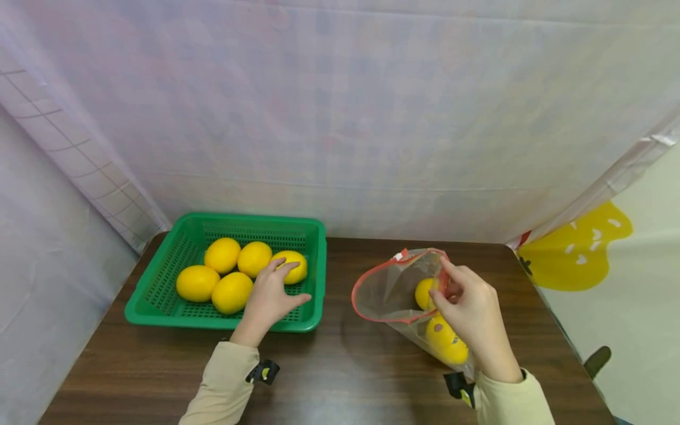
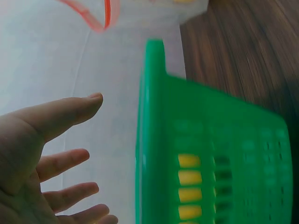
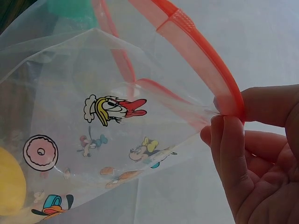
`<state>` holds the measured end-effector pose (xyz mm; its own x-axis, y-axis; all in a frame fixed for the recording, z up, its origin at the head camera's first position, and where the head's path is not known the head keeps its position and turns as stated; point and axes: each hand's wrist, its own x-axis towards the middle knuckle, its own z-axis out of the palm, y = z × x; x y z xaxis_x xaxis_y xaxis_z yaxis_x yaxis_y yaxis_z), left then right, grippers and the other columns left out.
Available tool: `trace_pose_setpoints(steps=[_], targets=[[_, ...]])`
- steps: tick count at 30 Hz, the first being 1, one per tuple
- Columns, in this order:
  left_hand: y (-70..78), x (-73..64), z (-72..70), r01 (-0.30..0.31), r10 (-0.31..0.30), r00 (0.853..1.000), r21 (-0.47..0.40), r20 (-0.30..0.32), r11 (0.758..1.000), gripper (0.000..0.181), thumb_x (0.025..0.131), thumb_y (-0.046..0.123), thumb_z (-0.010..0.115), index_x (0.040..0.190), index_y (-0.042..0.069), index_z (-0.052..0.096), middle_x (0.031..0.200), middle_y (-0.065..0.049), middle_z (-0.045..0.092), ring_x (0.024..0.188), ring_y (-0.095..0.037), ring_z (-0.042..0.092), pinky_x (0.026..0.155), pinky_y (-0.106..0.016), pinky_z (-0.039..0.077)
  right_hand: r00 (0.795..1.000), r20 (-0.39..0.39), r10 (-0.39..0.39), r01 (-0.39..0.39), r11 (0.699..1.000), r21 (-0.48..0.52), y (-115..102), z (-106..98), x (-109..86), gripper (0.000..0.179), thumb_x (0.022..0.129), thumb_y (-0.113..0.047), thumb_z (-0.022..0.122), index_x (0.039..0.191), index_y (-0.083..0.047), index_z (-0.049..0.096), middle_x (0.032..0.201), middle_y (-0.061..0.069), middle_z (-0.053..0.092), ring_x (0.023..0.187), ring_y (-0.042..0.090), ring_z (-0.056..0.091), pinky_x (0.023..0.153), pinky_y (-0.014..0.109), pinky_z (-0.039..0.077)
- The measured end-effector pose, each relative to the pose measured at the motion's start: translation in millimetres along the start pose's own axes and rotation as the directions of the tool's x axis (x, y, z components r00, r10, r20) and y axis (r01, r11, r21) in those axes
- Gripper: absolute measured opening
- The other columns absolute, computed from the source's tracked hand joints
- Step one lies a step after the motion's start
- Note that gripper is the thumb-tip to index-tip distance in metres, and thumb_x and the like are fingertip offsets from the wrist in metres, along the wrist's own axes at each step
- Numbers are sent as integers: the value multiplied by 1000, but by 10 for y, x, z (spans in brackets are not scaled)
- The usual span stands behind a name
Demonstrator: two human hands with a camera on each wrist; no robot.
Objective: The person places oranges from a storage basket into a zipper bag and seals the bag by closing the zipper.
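Observation:
My left hand (image 1: 268,298) is over the right part of a green plastic basket (image 1: 180,321), thumb and fingers spread apart. Its fingertips lie over the rightmost lemon (image 1: 298,270); whether they touch it cannot be told. In the left wrist view the fingers (image 2: 70,192) curve loosely beside the basket wall (image 2: 210,112), with nothing between them. My right hand (image 1: 475,313) pinches the red-edged mouth of a clear zip bag (image 3: 154,158) between thumb and fingers. The bag gapes toward the left, and lemons (image 1: 446,342) sit inside it, partly hidden by the hand.
Several more lemons (image 1: 198,283) lie in the basket's left and middle. Basket and bag are on a dark wooden table (image 1: 340,354), with brown tabletop between them. A pale curtain (image 1: 340,118) hangs behind the table's far edge. A white slider (image 1: 399,257) is on the bag's rim.

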<state>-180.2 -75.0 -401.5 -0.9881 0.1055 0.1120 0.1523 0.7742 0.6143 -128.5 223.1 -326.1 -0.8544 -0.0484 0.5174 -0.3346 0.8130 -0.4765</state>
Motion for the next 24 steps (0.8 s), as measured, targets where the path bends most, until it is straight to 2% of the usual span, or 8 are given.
trace_pose_setpoints(steps=[6,12,20,24], targets=[[-229,-9,-80,58,-58,998,-5,-22,998,64,71,30,77,126,8,53,137,-21,38,121,-41,38,88,-54,41,1000,4,3,-3,1000,-1,9,-2,-6,47,65,9,73,110,8,61,76,5,59,56,7,50,42,15,41],[-490,-55,-143,107,-103,991,41,-82,993,62,72,28,76,124,3,54,134,-25,39,120,-45,37,91,-57,37,1000,6,-3,3,1000,0,13,-2,-13,47,65,9,73,110,8,61,76,5,58,55,7,52,41,15,40],[-830,-87,-248,187,-166,971,117,-173,975,61,74,29,73,124,0,53,132,-27,38,113,-51,37,85,-61,37,1000,2,-18,18,1000,-11,11,-2,-9,47,64,9,73,110,8,61,76,4,58,55,8,53,42,14,40],[-941,-107,-273,254,-234,958,111,-166,961,62,77,30,70,128,0,48,134,-29,33,115,-52,32,85,-64,34,1000,9,-7,7,1000,-9,7,3,-16,47,64,9,73,110,8,61,76,5,58,56,9,53,42,16,41]])
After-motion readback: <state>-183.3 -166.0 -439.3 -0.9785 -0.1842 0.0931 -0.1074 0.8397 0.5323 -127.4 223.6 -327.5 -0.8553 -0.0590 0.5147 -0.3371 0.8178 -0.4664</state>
